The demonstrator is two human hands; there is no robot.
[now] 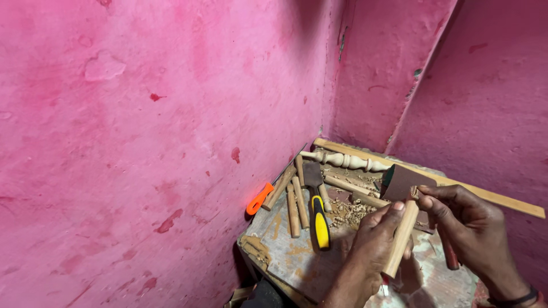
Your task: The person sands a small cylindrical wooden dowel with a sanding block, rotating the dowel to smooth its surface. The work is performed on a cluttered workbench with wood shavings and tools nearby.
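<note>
My left hand (374, 236) grips a smooth round wooden rod (401, 238), held tilted over a small work table (285, 256). At the rod's upper end my right hand (465, 219) pinches a folded piece of dark brown sandpaper (402, 181). A thin reddish stick (451, 256) also sits in my right hand, under the palm. Both hands hover above wood shavings (348, 214) on the table.
On the table lie several chisels with wooden handles (294, 205), a hatchet with a yellow and black handle (319, 219), an orange-handled tool (260, 198), a turned wooden spindle (345, 161) and a long wooden strip (456, 185). Pink walls (142, 142) close in on the left and behind.
</note>
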